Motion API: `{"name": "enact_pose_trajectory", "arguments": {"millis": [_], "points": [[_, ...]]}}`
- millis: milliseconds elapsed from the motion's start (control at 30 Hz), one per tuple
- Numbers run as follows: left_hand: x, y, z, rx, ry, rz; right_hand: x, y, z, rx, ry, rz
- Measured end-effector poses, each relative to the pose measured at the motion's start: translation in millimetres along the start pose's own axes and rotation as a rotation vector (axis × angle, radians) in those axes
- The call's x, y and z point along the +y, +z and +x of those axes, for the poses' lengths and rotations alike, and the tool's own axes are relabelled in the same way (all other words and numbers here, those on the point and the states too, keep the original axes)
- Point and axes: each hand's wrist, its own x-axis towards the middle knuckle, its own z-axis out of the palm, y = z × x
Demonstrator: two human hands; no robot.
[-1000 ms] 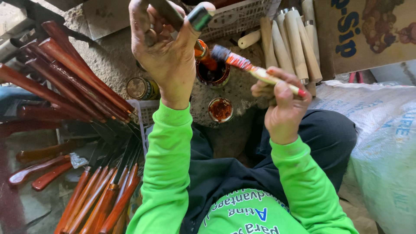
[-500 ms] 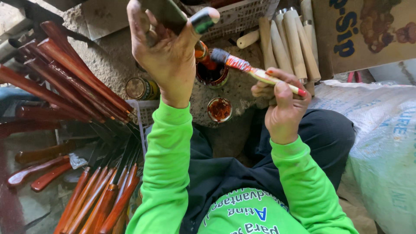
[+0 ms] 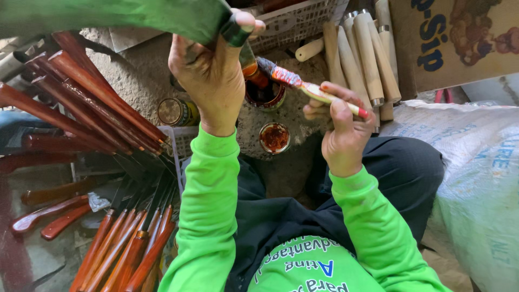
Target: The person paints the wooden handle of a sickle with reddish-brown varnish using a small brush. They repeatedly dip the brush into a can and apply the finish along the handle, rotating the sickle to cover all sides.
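My left hand (image 3: 213,75) grips a knife by its metal collar, with the blurred greenish blade (image 3: 108,16) close to the camera at the top left. The knife's wet orange-brown handle (image 3: 253,69) points down toward an open tin of reddish varnish (image 3: 265,96). My right hand (image 3: 340,132) holds a paintbrush (image 3: 311,89) by its pale stick. The brush's stained bristles touch or nearly touch the handle, just above the tin.
Many red-brown varnished knife handles (image 3: 81,103) lie fanned out at the left, and more (image 3: 130,249) below. Bare pale wooden handles (image 3: 362,54) lean at the top right beside a cardboard box (image 3: 459,43). There is a tin lid (image 3: 274,137), a closed tin (image 3: 175,112) and a white sack (image 3: 476,178).
My left hand has turned and lifted the knife, so the blade now sweeps across the top left close to the camera. My right hand keeps the brush by the handle.
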Motion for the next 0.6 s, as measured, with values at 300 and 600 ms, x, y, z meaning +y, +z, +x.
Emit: {"name": "enact_pose_trajectory", "arguments": {"millis": [300,600], "points": [[1,4,-3,-0.011,-0.063,-0.019,-9,-11,-9,-0.007,-0.052,-0.018],[4,6,2,-0.091,-0.057,0.018,-2,-1,6,-0.006,-0.051,-0.029]]}}
